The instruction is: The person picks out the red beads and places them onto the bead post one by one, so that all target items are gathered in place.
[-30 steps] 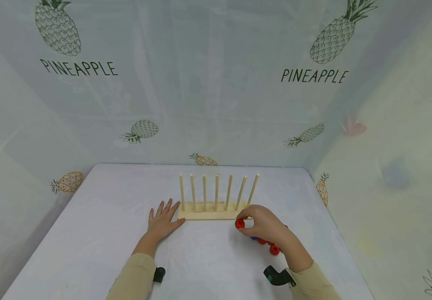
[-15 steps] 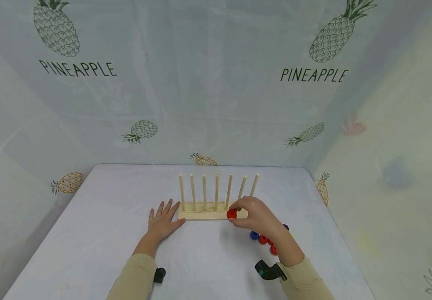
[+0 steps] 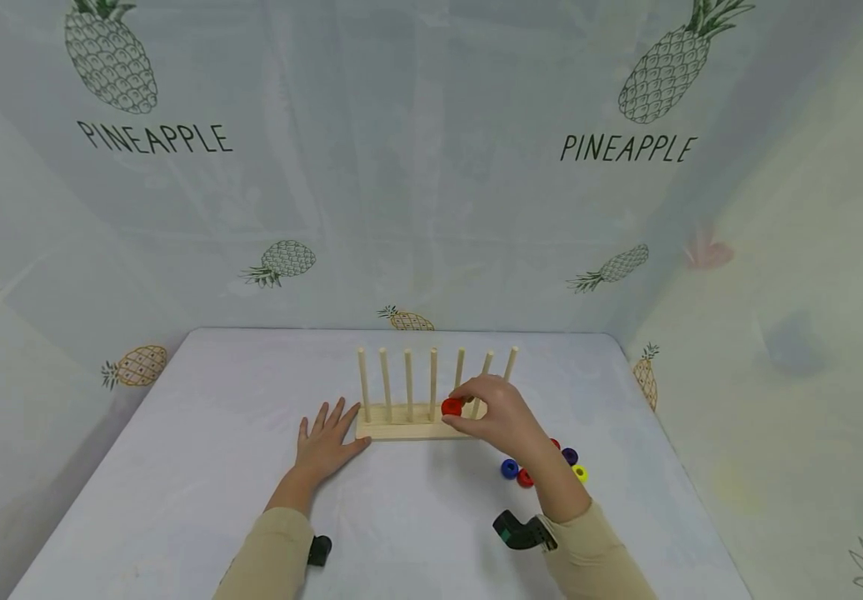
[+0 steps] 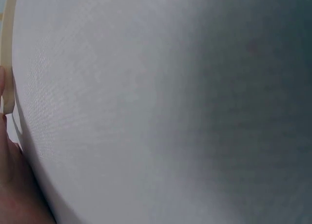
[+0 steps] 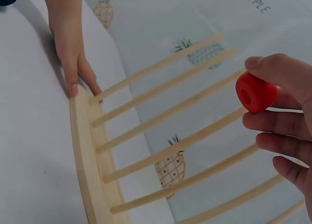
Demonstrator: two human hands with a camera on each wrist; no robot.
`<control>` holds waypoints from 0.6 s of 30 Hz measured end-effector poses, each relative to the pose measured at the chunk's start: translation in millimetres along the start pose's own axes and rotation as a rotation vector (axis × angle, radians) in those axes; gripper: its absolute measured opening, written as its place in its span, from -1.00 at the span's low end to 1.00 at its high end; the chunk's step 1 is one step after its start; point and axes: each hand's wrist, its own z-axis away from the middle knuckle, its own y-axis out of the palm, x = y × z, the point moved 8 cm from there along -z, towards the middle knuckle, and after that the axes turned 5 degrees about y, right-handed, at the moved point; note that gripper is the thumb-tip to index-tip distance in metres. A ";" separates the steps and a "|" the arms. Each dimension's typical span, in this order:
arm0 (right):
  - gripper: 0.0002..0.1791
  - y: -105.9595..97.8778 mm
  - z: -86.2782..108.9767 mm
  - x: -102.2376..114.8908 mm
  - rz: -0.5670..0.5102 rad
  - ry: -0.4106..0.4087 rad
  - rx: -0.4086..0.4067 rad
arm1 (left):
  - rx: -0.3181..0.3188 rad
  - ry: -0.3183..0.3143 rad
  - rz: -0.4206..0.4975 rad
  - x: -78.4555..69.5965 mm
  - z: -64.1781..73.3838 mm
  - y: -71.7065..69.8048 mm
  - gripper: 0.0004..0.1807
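A wooden peg rack (image 3: 409, 431) with several upright pegs stands on the white table. My left hand (image 3: 322, 451) lies with fingers spread at the rack's left end, thumb and fingertips touching it. In the right wrist view, that same hand (image 5: 69, 48) rests against the end of the base. My right hand (image 3: 501, 417) pinches a red bead (image 3: 451, 407) between thumb and index finger, in front of the pegs right of the middle. The bead (image 5: 256, 92) shows its hole in the right wrist view, and no peg passes through it.
Right of the rack, partly behind my right forearm, lie loose beads: a blue bead (image 3: 510, 469), a red bead (image 3: 526, 478), a purple bead (image 3: 570, 456) and a yellow bead (image 3: 580, 473). A pineapple-print cloth (image 3: 431, 183) hangs behind the table.
My right hand has carried the red bead left and up, from beside the loose beads to in front of the pegs. The left hand and the rack have stayed put.
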 end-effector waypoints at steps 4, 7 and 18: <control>-0.71 -2.7 -6.0 2.0 -0.009 -0.002 -0.055 | -0.009 0.004 0.007 -1.3 1.4 -1.9 -0.16; -0.69 -5.0 -10.8 3.6 0.001 0.002 -0.098 | -0.018 0.008 0.005 -1.0 1.3 -2.1 -0.16; -0.67 -7.7 -28.1 14.2 0.042 -0.056 -0.201 | 0.007 0.005 -0.017 5.0 -3.5 4.2 -0.12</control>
